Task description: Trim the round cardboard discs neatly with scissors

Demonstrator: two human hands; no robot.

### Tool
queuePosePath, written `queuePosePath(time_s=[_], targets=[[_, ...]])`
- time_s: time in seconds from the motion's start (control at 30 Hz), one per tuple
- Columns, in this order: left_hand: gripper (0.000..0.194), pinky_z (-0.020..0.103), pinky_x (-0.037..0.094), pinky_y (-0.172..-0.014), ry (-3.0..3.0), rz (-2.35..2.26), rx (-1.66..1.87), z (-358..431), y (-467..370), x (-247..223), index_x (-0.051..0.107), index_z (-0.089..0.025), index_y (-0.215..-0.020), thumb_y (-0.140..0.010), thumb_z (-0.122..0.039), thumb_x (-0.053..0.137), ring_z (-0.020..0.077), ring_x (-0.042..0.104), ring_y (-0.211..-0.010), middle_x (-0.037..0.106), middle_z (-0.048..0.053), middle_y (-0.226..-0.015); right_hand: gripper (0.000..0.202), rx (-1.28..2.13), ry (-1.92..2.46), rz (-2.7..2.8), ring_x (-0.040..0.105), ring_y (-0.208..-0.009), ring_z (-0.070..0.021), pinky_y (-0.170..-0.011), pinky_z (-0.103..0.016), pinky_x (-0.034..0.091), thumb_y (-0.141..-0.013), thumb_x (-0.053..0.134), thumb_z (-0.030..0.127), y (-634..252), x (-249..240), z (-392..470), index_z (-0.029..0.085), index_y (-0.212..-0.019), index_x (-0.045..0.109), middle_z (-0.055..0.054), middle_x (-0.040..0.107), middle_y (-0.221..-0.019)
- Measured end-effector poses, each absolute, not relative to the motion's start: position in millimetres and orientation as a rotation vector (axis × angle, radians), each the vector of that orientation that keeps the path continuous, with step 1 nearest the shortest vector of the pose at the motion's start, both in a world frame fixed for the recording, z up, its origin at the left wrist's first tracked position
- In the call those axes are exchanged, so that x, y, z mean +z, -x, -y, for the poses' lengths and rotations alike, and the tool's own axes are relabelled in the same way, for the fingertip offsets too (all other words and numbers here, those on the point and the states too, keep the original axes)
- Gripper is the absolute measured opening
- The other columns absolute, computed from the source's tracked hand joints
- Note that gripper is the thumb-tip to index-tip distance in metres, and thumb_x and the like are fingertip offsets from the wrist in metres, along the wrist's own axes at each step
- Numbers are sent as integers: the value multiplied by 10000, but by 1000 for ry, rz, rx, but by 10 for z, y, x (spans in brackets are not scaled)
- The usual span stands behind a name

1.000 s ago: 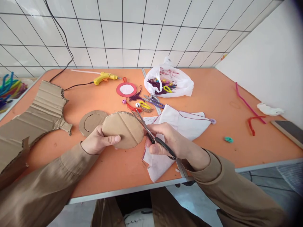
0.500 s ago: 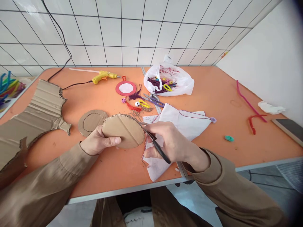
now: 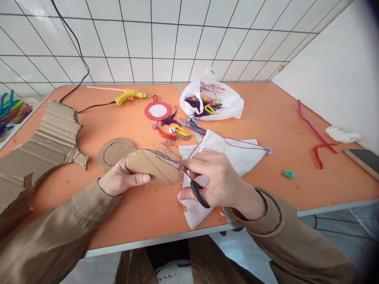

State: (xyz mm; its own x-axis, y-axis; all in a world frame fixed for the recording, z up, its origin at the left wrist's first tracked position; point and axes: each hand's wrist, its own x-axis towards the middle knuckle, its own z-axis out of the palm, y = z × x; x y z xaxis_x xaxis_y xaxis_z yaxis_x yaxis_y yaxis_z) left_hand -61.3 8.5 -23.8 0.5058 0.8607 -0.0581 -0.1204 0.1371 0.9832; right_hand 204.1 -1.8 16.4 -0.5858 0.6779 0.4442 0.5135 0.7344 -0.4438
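Cardboard disc has tilted over the counter; left hand pinches it, right hand grips open scissors at its two o'clock rim. Trimming seems underway, contact unclear; snipping needs steadiness.

Single head-worn view from above the table's near edge, facing forward and down, hands close.

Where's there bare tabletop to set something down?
Biggest: right half, between the white bag, white cloth and pink stick. Smaller: between glue gun and the flat cardboard round; front edge, between left sleeve and cloth. Crowded: centre, with purple-handled scissors, red tassel, scraps and both hands.
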Motion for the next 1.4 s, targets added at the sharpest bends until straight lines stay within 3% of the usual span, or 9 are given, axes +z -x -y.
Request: queuePosePath(time_s=[0.1, 0.43, 0.63, 0.83, 1.07, 1.23, 1.4], targets=[[349, 393, 583, -821, -1229, -763, 821, -83, 622, -242, 793, -222, -1051, -716, -303, 848, 291, 727, -922, 798, 99, -968, 338, 363, 903, 2325, 496, -558, -157, -613, -323, 385, -810, 691, 491, -2039, 162, 24, 171, -916, 713, 3, 579, -587], [265, 452, 558, -908, -1212, -793, 778, -82, 642, -217, 797, -205, -970, -731, -314, 836, 317, 701, -1024, 791, 98, -952, 377, 320, 903, 2345, 440, -529, -134, -575, -312, 348, -820, 698, 530, -2051, 178, 28, 193, -666, 628, 9, 539, -548], [278, 413, 574, -841, -1198, -799, 773, -69, 645, -209, 804, -205, -955, -711, -332, 847, 289, 715, -920, 786, 91, -888, 348, 272, 907, 2339, 431, -521, -134, -569, -309, 347, -847, 687, 497, -2051, 172, 33, 193, -687, 632, 14, 525, -534], [242, 263, 541, -548, -1124, -821, 845, -31, 608, -182, 816, -210, -859, -654, -320, 882, 169, 639, -597, 750, 45, -719, 349, 221, 916, 2354, 431, -521, -130, -559, -300, 346, -881, 650, 468, -2051, 176, 38, 181, -684, 636, 9, 531, -528], [246, 250, 540, -548, -1142, -818, 866, -66, 603, -162, 818, -222, -885, -655, -282, 882, 159, 639, -596, 757, 37, -726, 342, 246, 901, 2333, 377, -500, -112, -527, -279, 323, -859, 689, 436, -2056, 161, 21, 179, -650, 602, 32, 481, -519], [278, 258, 558, -613, -1219, -815, 844, -92, 620, -109, 819, -214, -928, -677, -320, 874, 183, 689, -660, 769, 48, -722, 342, 347, 943, 2354, 434, -533, -129, -570, -304, 330, -807, 727, 468, -2050, 140, -5, 178, -662, 617, 12, 521, -567], [345, 340, 585, -838, -1244, -701, 763, -77, 623, -101, 787, -212, -1083, -747, -279, 831, 256, 743, -926, 809, 84, -960, 369, 421, 939, 2356, 465, -554, -136, -586, -308, 334, -791, 729, 500, -2053, 118, -9, 172, -664, 616, 6, 531, -588]])
